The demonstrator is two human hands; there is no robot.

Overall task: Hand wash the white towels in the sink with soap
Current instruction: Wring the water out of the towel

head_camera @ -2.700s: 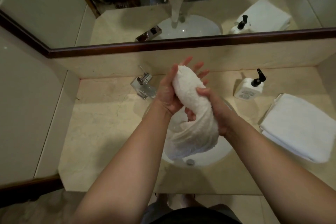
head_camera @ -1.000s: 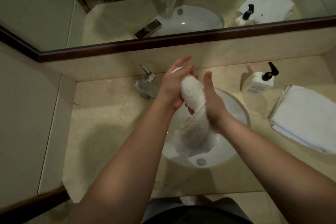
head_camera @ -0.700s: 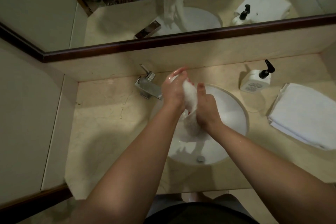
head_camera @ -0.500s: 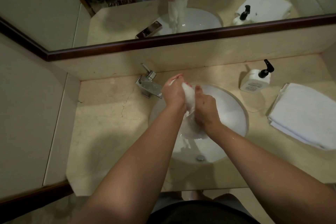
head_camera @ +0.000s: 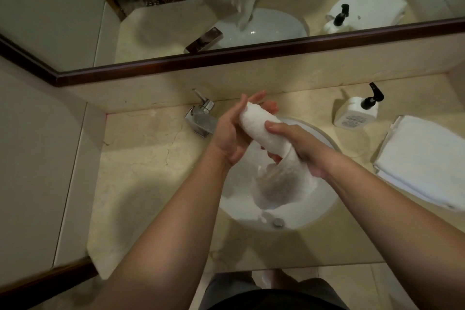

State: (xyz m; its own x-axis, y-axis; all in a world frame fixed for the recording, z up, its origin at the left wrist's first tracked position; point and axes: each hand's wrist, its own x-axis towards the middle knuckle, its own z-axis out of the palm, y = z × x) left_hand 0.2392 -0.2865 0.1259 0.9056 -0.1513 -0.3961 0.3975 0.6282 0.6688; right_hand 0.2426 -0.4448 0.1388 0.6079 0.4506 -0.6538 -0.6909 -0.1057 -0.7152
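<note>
A wet white towel [head_camera: 261, 131], twisted into a roll, is held above the white sink [head_camera: 324, 209]. My left hand [head_camera: 231, 133] cups its upper end, fingers fairly straight along the roll. Lower down, my right hand [head_camera: 294, 146] grips the roll with thumb and fingers curled round it. The towel's loose end [head_camera: 281, 186] hangs down into the basin. A white soap bottle with a black pump [head_camera: 356, 112] stands at the back right of the counter.
A chrome tap [head_camera: 201, 118] sits at the sink's back left. A folded dry white towel [head_camera: 425, 158] lies on the marble counter [head_camera: 141, 163] at the right. A dark-framed mirror [head_camera: 251, 53] runs along the back wall. The drain [head_camera: 278, 223] is at the basin's near side.
Both hands have risen from low in the basin, lifting the twisted towel. The left hand's fingers have straightened along the roll's top while the right hand slid lower on it.
</note>
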